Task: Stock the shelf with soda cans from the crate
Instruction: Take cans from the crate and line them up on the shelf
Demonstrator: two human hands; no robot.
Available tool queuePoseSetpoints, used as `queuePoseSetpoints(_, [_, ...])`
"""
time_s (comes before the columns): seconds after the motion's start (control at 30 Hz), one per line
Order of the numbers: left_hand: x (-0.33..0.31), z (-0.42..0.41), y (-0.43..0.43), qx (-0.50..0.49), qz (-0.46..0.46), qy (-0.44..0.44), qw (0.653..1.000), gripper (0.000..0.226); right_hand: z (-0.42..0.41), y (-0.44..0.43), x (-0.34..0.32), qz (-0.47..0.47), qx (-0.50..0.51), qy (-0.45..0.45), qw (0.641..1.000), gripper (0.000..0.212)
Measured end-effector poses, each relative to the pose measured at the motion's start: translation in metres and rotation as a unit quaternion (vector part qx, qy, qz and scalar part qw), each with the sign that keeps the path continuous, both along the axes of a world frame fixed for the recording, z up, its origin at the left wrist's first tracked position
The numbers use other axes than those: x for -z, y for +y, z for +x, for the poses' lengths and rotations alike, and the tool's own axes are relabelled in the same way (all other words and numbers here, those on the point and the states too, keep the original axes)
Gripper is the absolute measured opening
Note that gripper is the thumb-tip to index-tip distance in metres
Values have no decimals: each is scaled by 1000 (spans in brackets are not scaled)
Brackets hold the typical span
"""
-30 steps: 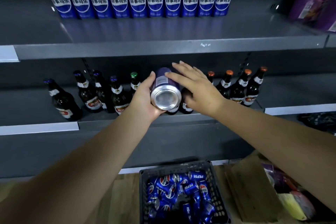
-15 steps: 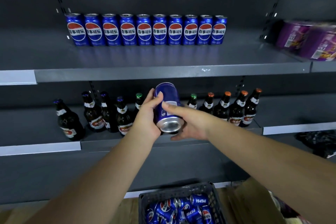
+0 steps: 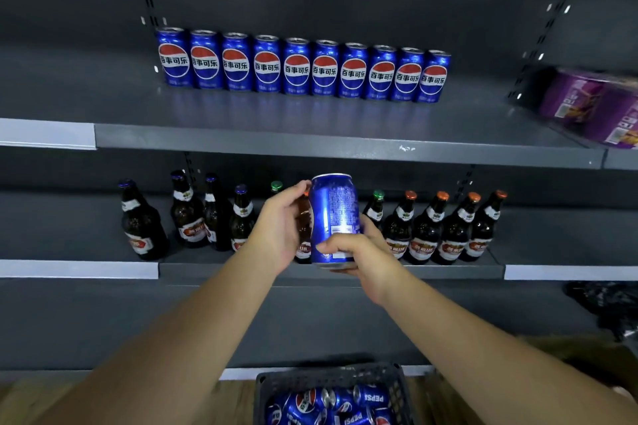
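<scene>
Clerk: Crate (image 3: 332, 377), nearest, bottom centre. Dark mesh. Loose cans (image 3: 312, 405) inside, lying on their sides, plenty left.

Checker: Item in hand?

Clerk: Can (image 3: 333, 214), one, blue, upright, held in the air before the lower shelf (image 3: 448, 271), small print facing us. Right hand (image 3: 360, 254): thumb across the can's lower front, fingers curled under and behind, clamped on it. Left hand (image 3: 279, 228): cupped against the can's left side, thumb tip near the top rim. Its fingers are hidden behind the can, so I cannot tell how far they wrap.

Checker: Handling?

Clerk: Probably full, so weighty for its bulk. Thin wall, stiff while sealed, likely to dent if knocked or dropped. Glossy paint, likely slippery. Best hold is round the mid-body, thumb opposite fingers, with support under the base while lifting.

Checker: Beyond it?

Clerk: Bottles (image 3: 428, 233), brown glass, one line along the lower shelf just behind the can. Fragile, so lift clear of them.

Checker: Destination?

Clerk: Upper shelf (image 3: 310, 145), far. Can row (image 3: 297, 68): ten, upright, logos forward, side by side at the back. Bare metal lies in front of the row and at its right end. I judge the held can needs a turn so its logo faces out. Purple boxes (image 3: 593, 107), far right.
</scene>
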State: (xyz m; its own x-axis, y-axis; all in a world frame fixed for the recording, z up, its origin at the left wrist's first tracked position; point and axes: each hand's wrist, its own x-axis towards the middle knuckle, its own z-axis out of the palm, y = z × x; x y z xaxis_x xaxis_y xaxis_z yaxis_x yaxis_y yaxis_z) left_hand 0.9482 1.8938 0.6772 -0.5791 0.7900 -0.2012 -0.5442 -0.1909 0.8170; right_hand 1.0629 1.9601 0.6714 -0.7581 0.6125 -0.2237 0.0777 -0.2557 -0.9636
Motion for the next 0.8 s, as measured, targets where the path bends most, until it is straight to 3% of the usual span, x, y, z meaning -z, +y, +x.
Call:
queuePoseSetpoints(0.3, [-17,10,18,-19,-50,4,999,51,1,-9,-7,173,10,-6,985,77])
queuePoseSetpoints(0.37, [-15,14,20,-67,-75,38,994,51,-1,-9,-7,221,2,-30,975,76])
queuePoseSetpoints(0.47, [-13,13,15,-81,-94,13,992,64,1,-9,-8,254,-56,-73,963,68])
queuePoseSetpoints(0.67, [-14,4,2,-56,-85,9,995,70,16,-6,-19,155,-134,-75,976,78])
queuePoseSetpoints(0.8, [-18,2,-2,6,-37,18,999,36,19,-8,-17,-7,-183,-86,979,72])
